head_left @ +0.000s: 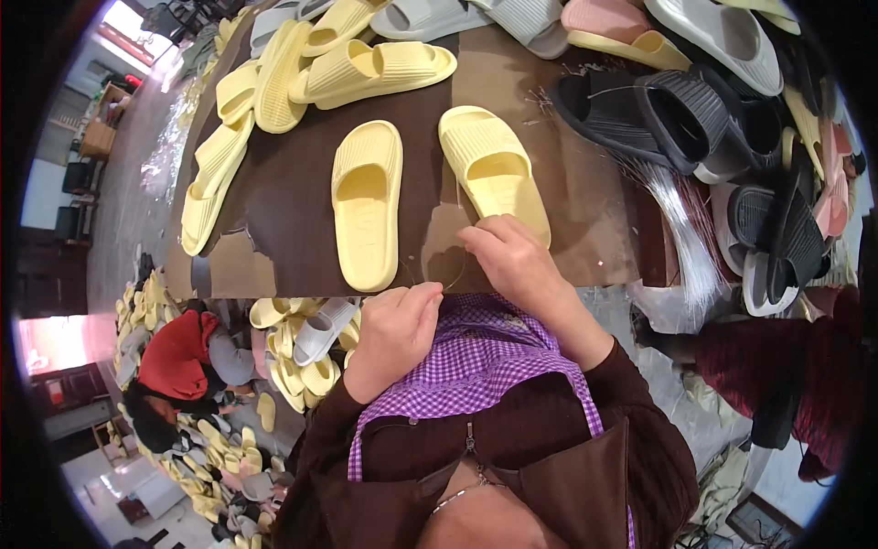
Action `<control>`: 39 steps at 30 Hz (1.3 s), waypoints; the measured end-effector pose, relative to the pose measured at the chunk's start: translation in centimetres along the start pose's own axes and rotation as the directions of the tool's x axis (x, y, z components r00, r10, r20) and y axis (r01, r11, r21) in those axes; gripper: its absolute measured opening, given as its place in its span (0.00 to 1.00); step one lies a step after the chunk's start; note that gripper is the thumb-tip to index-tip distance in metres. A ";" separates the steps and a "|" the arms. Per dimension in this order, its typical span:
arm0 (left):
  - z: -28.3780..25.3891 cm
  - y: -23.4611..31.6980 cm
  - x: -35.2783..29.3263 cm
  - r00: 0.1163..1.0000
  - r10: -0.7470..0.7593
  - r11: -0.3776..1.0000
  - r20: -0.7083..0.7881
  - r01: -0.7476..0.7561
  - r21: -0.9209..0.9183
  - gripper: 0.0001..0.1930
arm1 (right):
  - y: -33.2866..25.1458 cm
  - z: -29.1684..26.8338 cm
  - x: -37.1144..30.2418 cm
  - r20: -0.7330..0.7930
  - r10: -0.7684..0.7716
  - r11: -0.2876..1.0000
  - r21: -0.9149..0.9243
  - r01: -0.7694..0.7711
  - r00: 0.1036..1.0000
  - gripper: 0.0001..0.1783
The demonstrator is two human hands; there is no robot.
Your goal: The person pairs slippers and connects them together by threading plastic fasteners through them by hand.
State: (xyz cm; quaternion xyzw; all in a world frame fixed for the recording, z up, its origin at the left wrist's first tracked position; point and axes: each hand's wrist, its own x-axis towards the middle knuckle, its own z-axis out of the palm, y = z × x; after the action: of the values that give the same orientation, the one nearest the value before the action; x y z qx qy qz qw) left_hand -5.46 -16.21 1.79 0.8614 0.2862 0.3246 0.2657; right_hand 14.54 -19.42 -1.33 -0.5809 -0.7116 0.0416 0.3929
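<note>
Two yellow slide slippers lie apart on the brown worktable (293, 210) in front of me, the left slipper (369, 206) and the right slipper (494, 178). My left hand (395, 331) is closed in a pinch on a thin strand (455, 282), just below the left slipper's heel. The strand bows in a loose curve between my hands. Fingers bent together, my right hand (512, 261) covers part of the right slipper's heel edge and pinches what looks like the strand's other end. Exactly what its fingertips hold is partly hidden.
Several yellow slippers (375, 73) line the table's far left, with grey slippers (430, 16) behind. Black slippers (640, 114) and a bundle of clear strands (677, 229) are at the right. A person in red (183, 357) bends beside floor piles at left; another dark-red sleeve (786, 375) shows right.
</note>
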 end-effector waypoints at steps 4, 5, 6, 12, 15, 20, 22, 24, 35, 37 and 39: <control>-0.9 -0.4 -0.5 0.996 0.088 0.995 0.001 -0.088 0.045 0.06 | -0.5 -1.0 0.4 0.074 -0.090 0.995 0.041 0.087 0.993 0.15; -1.1 -0.5 -0.6 0.993 0.114 0.992 0.004 -0.114 0.050 0.07 | -0.9 -1.2 0.4 0.120 -0.077 0.997 0.031 0.074 0.990 0.14; -1.1 -0.4 -0.6 0.995 0.103 0.993 -0.003 -0.102 0.057 0.07 | -1.3 -1.4 0.3 0.163 -0.060 0.998 0.015 0.058 0.985 0.13; -1.3 0.3 0.0 0.960 0.280 0.950 -0.001 -0.277 0.143 0.10 | -1.3 -0.5 0.5 0.108 -0.083 0.996 0.037 0.079 0.991 0.12; -2.6 0.8 0.2 0.949 0.315 0.926 -0.020 -0.302 0.225 0.11 | -1.0 -2.0 1.0 0.085 -0.075 0.994 0.082 0.068 0.994 0.11; -4.8 0.8 -0.5 0.937 0.344 0.902 -0.059 -0.312 0.300 0.12 | -2.3 -4.7 0.6 0.041 -0.133 0.984 0.125 0.127 0.990 0.10; -4.8 0.8 -0.5 0.933 0.352 0.899 -0.068 -0.317 0.303 0.12 | -3.1 -5.7 0.4 0.068 -0.117 0.993 0.039 0.115 0.991 0.10; -3.9 0.5 -0.4 0.934 0.358 0.905 -0.026 -0.339 0.258 0.12 | -3.1 -6.0 0.3 0.081 -0.107 0.994 -0.007 0.108 0.991 0.10; 0.5 -4.4 2.4 0.950 0.307 0.925 0.063 -0.313 0.217 0.06 | 2.5 -3.5 1.2 0.248 0.043 0.983 -0.182 0.003 0.968 0.07; 0.4 -5.5 3.2 0.961 0.268 0.936 0.067 -0.276 0.218 0.06 | 3.5 -2.7 3.0 0.262 0.009 0.976 -0.212 0.048 0.965 0.08; -0.1 -6.1 4.0 0.966 0.246 0.936 0.078 -0.258 0.239 0.05 | 4.0 -2.2 4.3 0.285 -0.034 0.953 -0.280 0.117 0.958 0.09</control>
State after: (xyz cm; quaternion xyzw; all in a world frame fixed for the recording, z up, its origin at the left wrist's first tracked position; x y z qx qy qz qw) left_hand -4.97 -9.28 -0.46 0.9247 0.2055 0.2977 0.1189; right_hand 18.97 -15.31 0.35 -0.5933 -0.7797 0.0012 0.2001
